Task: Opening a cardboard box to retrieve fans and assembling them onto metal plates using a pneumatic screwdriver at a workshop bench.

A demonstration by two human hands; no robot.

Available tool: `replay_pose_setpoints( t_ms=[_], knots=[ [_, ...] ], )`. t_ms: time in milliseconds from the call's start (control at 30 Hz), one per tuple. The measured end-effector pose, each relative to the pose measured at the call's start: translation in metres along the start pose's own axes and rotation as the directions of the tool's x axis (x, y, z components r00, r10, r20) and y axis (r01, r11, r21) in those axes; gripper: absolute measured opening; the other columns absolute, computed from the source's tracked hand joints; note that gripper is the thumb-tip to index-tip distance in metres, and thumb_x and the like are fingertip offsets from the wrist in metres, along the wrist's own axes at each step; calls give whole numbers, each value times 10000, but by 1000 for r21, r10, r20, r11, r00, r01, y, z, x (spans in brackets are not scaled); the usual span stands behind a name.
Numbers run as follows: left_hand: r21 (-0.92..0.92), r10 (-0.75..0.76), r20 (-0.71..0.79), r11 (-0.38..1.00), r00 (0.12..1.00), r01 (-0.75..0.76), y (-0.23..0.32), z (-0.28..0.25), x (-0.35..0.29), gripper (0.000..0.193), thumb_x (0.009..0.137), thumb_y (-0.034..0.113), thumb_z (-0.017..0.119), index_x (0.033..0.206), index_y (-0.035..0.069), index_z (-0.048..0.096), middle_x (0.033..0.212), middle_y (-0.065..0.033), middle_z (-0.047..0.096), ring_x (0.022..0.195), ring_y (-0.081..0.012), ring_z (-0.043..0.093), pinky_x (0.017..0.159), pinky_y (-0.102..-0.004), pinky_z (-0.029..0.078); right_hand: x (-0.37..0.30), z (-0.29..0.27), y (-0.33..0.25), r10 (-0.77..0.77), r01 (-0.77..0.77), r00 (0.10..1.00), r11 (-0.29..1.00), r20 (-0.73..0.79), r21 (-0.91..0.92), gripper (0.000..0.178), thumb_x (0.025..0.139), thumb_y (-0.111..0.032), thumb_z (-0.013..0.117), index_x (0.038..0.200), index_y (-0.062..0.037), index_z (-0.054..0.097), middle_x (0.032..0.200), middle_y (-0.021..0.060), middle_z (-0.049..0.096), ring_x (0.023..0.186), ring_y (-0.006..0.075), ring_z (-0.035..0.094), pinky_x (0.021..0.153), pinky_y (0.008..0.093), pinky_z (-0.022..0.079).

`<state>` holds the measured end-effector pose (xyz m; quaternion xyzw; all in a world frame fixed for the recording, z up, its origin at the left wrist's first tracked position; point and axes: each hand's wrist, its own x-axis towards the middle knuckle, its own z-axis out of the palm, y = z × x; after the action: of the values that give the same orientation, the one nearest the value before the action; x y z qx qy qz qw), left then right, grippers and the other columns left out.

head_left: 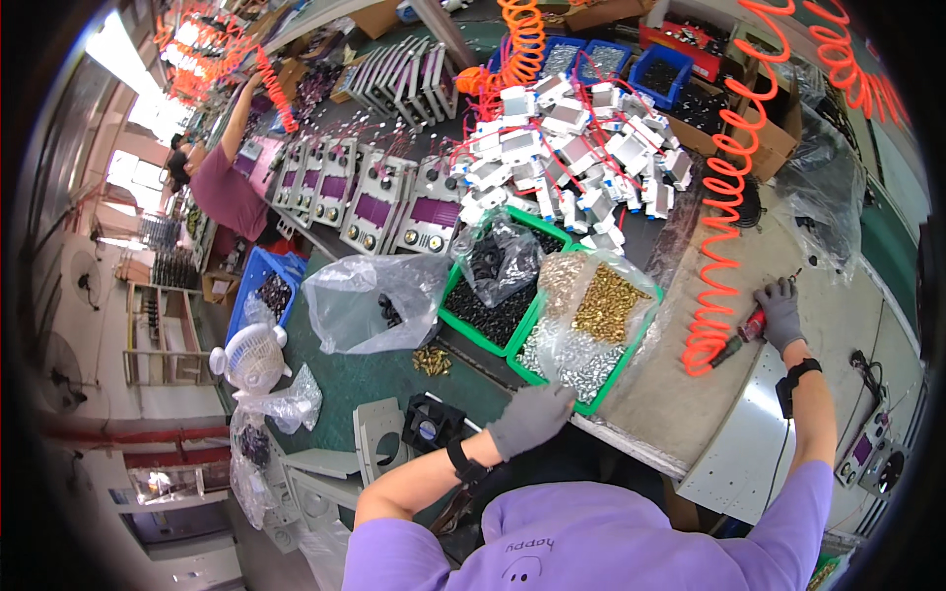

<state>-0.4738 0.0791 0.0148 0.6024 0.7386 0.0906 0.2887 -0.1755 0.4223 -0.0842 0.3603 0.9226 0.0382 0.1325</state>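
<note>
My left hand (pixel 532 422), in a grey glove, is at the near edge of a green tray (pixel 594 402). Its fingers are bunched together beside the small silver fasteners (pixel 581 366); whatever they may hold is hidden. Brass-coloured fasteners (pixel 603 307) lie in the same tray, partly in a clear bag. Over on the right, my right hand (pixel 780 313), gloved too, is closed around a red power screwdriver (pixel 753 326). The tool lies low over the bench, joined to an orange coiled hose (pixel 711 295).
A second green tray (pixel 483 317) holds black parts and a clear bag. Behind it are piled white boxes with wires (pixel 567 148) and rows of grey panels (pixel 377 202). A white plate (pixel 734 433) lies near me. Another person (pixel 229 192) works at the far left.
</note>
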Motion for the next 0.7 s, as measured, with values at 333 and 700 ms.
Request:
replay_pose_setpoints(
  t_ms=[333,700],
  knots=[
    [-36,255,-27,966,967,-256,29,10,54,264,787,174,527,1024,63,492,1016,-98,498,867,-292,535,686,-390,461,-43,-28,-48,501,199,758,432,-418,880,550,527,-15,671,1038,-54,471,976,97,498,933,247,496,821,331,404],
    [-207,561,-93,798,823,-567,178,60,247,199,779,159,497,938,41,517,914,-150,516,822,-334,524,696,-415,433,-204,-73,-33,958,427,285,-160,35,890,435,663,69,512,1073,-43,422,872,94,521,723,166,538,655,318,494]
  ],
)
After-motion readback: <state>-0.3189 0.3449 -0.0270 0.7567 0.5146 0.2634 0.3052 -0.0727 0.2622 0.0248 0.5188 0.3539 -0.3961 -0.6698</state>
